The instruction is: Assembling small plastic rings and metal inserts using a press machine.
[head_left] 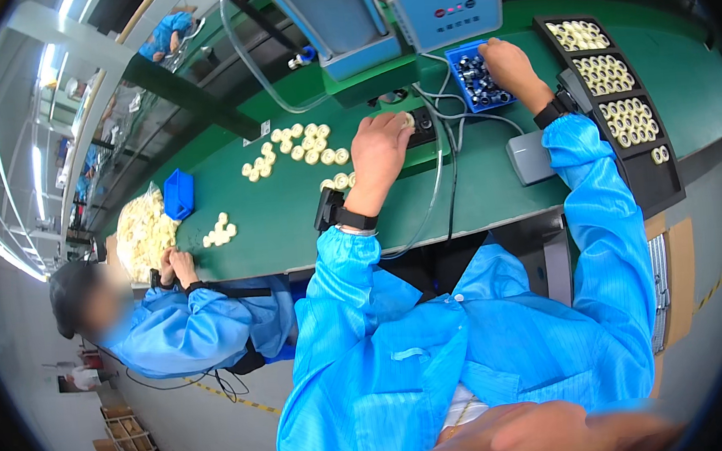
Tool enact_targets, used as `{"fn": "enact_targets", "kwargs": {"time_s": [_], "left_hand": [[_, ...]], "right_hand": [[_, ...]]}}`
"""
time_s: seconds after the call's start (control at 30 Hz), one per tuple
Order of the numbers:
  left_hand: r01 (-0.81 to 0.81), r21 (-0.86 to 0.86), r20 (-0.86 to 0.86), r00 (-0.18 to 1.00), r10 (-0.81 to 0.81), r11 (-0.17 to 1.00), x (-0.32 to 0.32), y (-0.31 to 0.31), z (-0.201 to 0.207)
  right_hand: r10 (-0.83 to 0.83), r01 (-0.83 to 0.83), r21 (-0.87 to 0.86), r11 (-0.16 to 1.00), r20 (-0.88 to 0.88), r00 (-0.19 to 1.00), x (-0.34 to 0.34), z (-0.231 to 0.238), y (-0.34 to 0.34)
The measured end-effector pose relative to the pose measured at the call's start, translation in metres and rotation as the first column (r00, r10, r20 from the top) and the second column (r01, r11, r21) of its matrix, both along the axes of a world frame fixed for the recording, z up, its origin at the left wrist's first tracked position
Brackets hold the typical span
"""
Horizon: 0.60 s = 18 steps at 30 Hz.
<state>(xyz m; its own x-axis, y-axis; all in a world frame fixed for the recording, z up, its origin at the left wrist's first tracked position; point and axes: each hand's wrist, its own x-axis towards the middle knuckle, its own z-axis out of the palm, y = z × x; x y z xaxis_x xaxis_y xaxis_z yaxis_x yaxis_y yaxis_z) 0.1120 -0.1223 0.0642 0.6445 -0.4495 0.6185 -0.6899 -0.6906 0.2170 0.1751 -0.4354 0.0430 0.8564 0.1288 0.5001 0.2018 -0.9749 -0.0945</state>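
My left hand (379, 153) rests on the green table (293, 222) and pinches a small cream ring (408, 120) at its fingertips, right beside a black fixture (423, 125) under the machine. My right hand (508, 63) reaches into a blue bin (466, 77) of small dark metal parts. Its fingertips are curled down among the parts and hidden, so I cannot see whether they hold one. Both wrists wear black bands over blue sleeves.
Loose cream rings (304, 145) lie left of my left hand. A black tray (655, 190) with rows of cream rings stands at the right, with a grey box (530, 160) beside it. A blue-grey machine (445, 3) stands behind. A co-worker (182, 320) sits at the left by a pile of rings (143, 232) and a blue bin (179, 194).
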Motion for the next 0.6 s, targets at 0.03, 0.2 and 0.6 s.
{"fn": "enact_targets", "kwargs": {"time_s": [0.03, 0.2, 0.6], "left_hand": [[0.011, -0.019, -0.016, 1.000, -0.011, 1.000, 0.000, 0.000, 0.000], [-0.003, -0.061, -0.106, 0.994, -0.004, 0.998, -0.003, 0.002, -0.003], [-0.120, 0.103, -0.100, 0.986, 0.130, 0.987, -0.044, 0.041, 0.005]], "right_hand": [[0.012, -0.012, -0.001, 1.000, -0.002, 1.000, 0.003, -0.002, 0.001], [-0.010, 0.010, -0.029, 1.000, 0.020, 1.000, 0.009, -0.007, -0.004], [0.530, 0.197, 0.917, -0.347, 0.019, 0.848, -0.059, 0.038, 0.089]]}}
